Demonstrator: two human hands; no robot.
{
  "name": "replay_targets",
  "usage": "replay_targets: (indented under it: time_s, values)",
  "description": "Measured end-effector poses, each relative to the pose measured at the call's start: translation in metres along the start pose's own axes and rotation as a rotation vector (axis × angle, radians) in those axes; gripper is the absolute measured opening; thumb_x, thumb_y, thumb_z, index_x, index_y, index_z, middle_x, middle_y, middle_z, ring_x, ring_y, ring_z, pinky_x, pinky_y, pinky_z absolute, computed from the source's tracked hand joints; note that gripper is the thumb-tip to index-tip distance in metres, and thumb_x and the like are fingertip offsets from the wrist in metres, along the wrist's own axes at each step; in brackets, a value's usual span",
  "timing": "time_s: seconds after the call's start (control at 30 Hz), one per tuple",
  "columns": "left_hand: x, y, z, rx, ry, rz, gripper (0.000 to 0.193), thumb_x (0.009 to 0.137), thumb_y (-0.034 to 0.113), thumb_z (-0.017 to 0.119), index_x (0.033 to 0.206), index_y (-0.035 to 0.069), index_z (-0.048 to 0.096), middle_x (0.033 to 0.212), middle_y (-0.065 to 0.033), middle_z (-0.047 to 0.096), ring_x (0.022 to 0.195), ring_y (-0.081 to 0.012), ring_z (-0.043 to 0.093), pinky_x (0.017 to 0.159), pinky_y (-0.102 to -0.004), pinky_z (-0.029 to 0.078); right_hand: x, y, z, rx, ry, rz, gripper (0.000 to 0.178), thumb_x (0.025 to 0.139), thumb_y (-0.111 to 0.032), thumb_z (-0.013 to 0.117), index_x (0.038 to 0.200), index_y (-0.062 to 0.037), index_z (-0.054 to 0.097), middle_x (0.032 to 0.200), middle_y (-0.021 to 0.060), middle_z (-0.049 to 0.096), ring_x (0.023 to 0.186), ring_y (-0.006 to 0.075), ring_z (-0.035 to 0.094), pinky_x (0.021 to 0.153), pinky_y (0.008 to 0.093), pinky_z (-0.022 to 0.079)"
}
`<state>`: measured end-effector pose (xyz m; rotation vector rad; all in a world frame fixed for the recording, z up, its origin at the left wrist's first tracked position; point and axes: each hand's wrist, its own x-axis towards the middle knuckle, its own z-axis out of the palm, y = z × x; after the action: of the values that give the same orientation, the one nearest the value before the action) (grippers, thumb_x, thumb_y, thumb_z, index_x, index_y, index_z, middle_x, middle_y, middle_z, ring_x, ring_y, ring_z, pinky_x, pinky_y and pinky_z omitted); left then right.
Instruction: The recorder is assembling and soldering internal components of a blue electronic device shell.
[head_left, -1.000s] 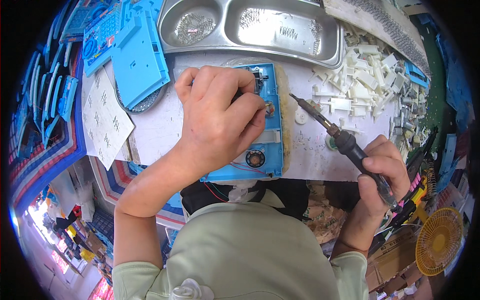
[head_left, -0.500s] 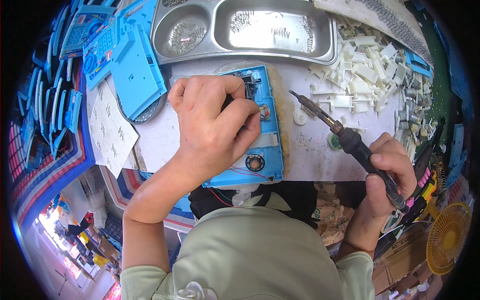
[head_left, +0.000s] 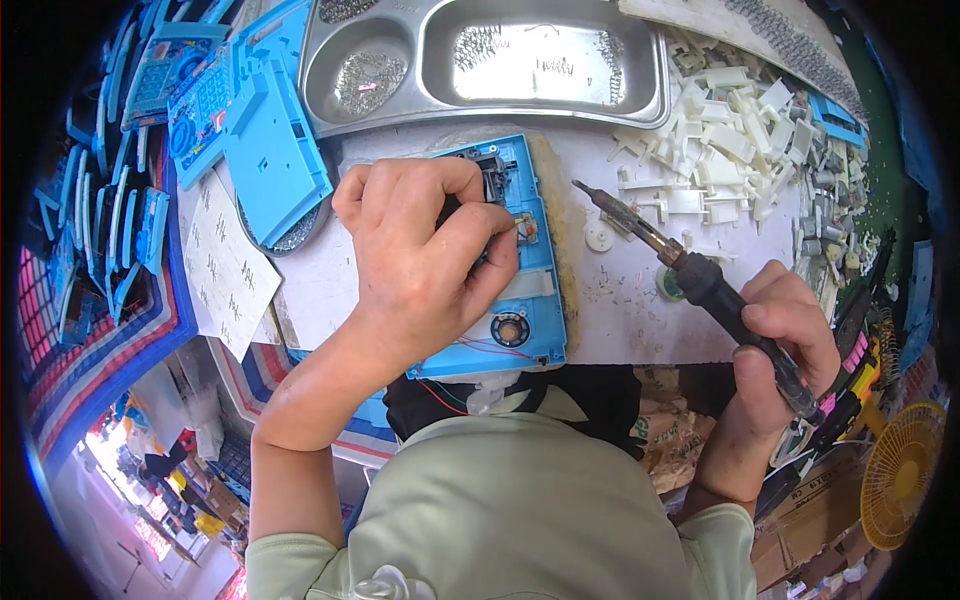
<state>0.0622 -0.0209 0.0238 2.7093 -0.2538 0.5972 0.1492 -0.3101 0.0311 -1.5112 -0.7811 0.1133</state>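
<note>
The flat light-blue plastic toy housing [head_left: 520, 270] lies on the white worktop [head_left: 640, 320] straight before the person, with its long axis running away from the body. The left hand [head_left: 425, 260] rests on it, fingers pinched together on something small near a contact at the right edge. The right hand [head_left: 785, 345] is clamped on the black-handled soldering iron [head_left: 690, 275], whose tip points up-left, just beside that edge but apart.

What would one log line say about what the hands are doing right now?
left hand: pressing on blue plastic casing | right hand: gripping soldering iron, tip raised off casing | steel tray: behind
</note>
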Motion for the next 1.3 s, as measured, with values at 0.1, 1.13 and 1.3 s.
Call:
replay_targets:
  time_s: [0.1, 1.13, 1.3]
  values:
    - [0.001, 0.001, -0.001, 0.005, -0.006, -0.002, 0.025, 0.062, 0.007, 0.081, 0.083, 0.012, 0.07, 0.09, -0.0022, 0.056, 0.084, -0.0216, 0.053, 0.079, -0.0371, 0.033, -0.001, 0.001, -0.001, 0.0, 0.006, -0.004, 0.027, 0.078, -0.009, 0.078, 0.101, 0.0035, 0.069, 0.079, 0.0095, 0.063, 0.066, 0.018, 0.053, 0.059, 0.0294, 0.038]
    - [-0.015, -0.02, -0.034, -0.078, 0.183, -0.196, 0.026, 0.068, 0.013, 0.082, 0.092, 0.014, 0.071, 0.1, -0.0047, 0.059, 0.09, -0.0244, 0.056, 0.088, -0.0401, 0.037, -0.016, -0.01, -0.009, -0.005, 0.12, -0.003, 0.028, 0.08, -0.011, 0.076, 0.103, 0.0041, 0.067, 0.078, 0.0074, 0.059, 0.068, 0.0173, 0.05, 0.061, 0.0297, 0.036]
    - [-0.026, -0.032, -0.058, 0.057, 0.032, -0.164, 0.028, 0.067, 0.011, 0.085, 0.092, 0.01, 0.072, 0.107, -0.0096, 0.059, 0.096, -0.0258, 0.057, 0.089, -0.0398, 0.043, -0.027, -0.006, -0.009, 0.015, 0.216, 0.087, 0.029, 0.083, -0.013, 0.075, 0.105, 0.0036, 0.065, 0.082, 0.0071, 0.056, 0.073, 0.0169, 0.048, 0.065, 0.0297, 0.034]
